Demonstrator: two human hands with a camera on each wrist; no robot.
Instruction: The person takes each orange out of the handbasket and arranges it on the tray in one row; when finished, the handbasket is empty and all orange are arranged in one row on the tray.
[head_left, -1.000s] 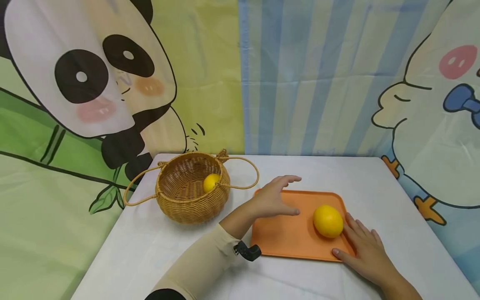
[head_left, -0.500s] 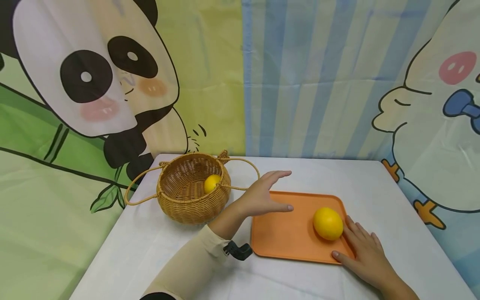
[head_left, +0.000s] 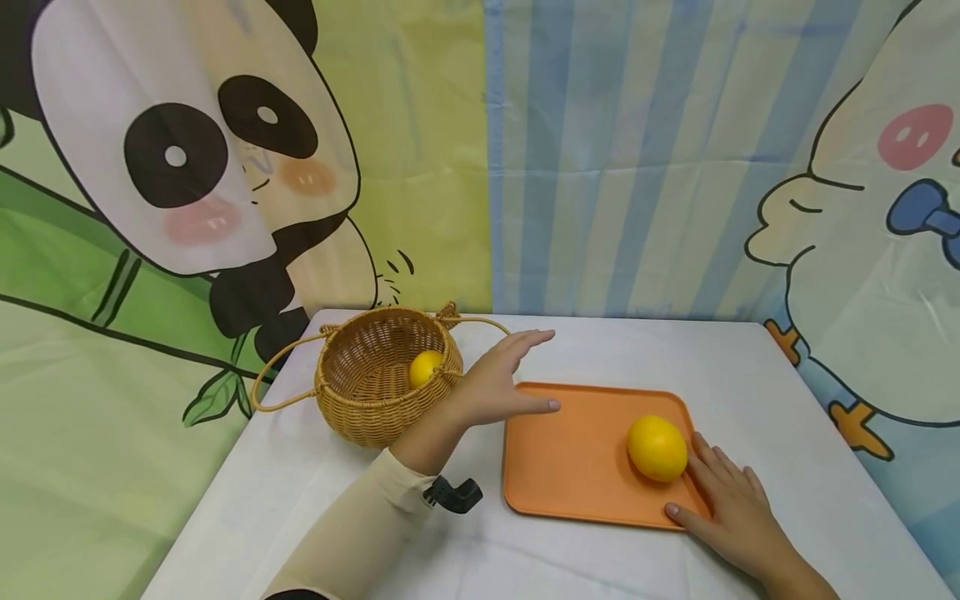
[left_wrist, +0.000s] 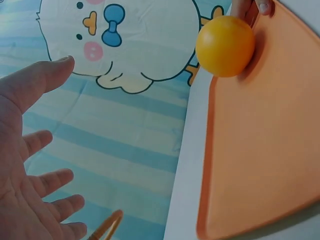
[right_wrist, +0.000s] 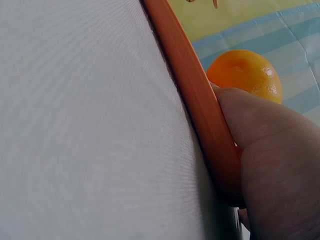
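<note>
A yellow-orange round fruit, looking like an orange (head_left: 657, 448), lies on the right part of an orange tray (head_left: 570, 467). My left hand (head_left: 498, 385) is held above the tray's left side with fingers spread and nothing in it; the left wrist view shows its palm (left_wrist: 25, 170) bare. My right hand (head_left: 731, 508) rests at the tray's near right corner, fingers fairly straight along the right edge, thumb (right_wrist: 270, 125) over the rim beside the fruit. A wicker basket (head_left: 367, 417) stands at the left with a yellow fruit (head_left: 425, 367) inside, partly hidden by its rim.
The white-covered table (head_left: 517, 558) meets a cartoon-printed curtain (head_left: 600, 167) at the back. One basket handle (head_left: 277, 392) sticks out left; the other, on the right, is partly behind my left hand. A black device (head_left: 453, 495) sits on my left wrist.
My left hand has moved left, away from the fruit on the tray and toward the basket, still holding nothing. My right hand, the tray and both fruits have stayed in place.
</note>
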